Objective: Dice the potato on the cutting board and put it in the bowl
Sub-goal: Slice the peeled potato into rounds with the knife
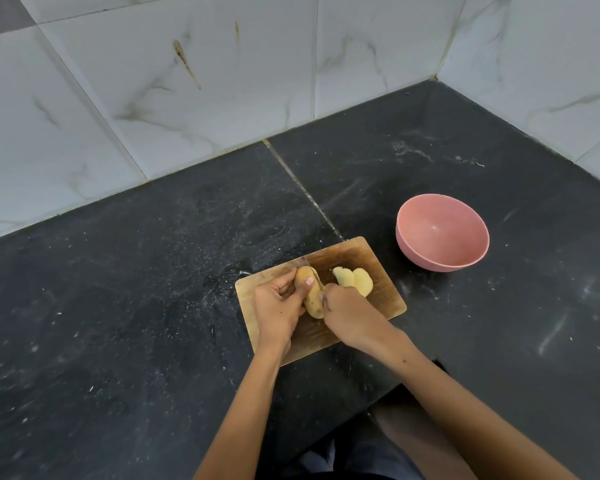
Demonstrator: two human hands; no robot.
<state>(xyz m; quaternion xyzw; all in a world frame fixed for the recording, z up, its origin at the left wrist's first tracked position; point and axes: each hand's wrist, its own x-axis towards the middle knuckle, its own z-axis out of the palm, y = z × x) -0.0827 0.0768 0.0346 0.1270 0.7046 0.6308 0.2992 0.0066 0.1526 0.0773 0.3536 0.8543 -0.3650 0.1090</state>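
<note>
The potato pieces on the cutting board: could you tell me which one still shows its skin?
The unsliced potato piece gripped by the left hand shows brown skin. The cut slices to its right lie loose, showing pale yellow flesh.

I see both of my bare forearms rising from the bottom edge of the frame and converging just below its centre. My left hand (pixel 277 308) sits a little left of centre, palm turned inward, fingers curled, its grip closed round the potato (pixel 311 295), with the thumb lying across the top so the nail faces up. My right hand (pixel 347 315) sits just right of it, nearly touching, back of the hand up and knuckles toward the upper left, its grip closed round the knife (pixel 313 271) handle, which it hides. The right forearm runs off to the lower right corner
</note>
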